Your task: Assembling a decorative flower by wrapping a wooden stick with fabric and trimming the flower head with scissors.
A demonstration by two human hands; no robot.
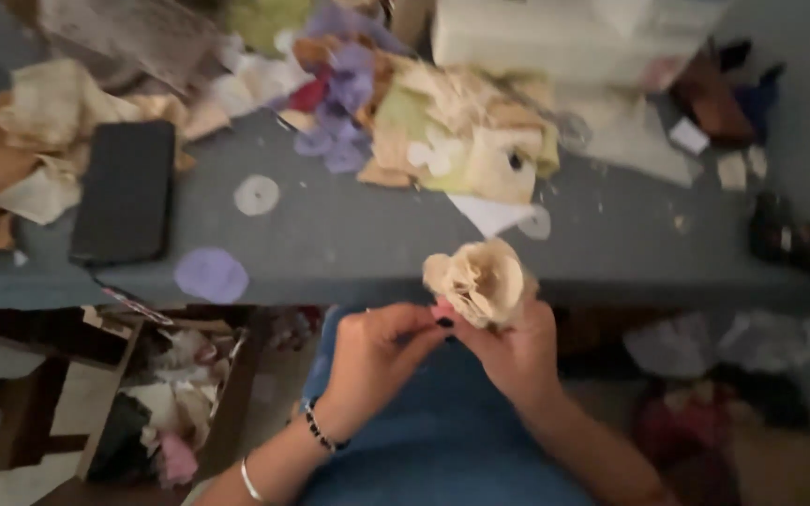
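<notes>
Right hand (516,356) closed around the base of a cream fabric flower (480,279), held just off the near edge of the grey tabletop (358,239), left hand (377,351) pinching at the flower's underside, black phone (126,190) near the left edge, purple fabric circle (211,275) at the near edge.

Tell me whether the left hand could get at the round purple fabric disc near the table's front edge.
Probably yes. The left hand is pinching the base of the cream fabric flower, but the round purple fabric disc lies uncovered on the grey table, with nothing between.
</notes>
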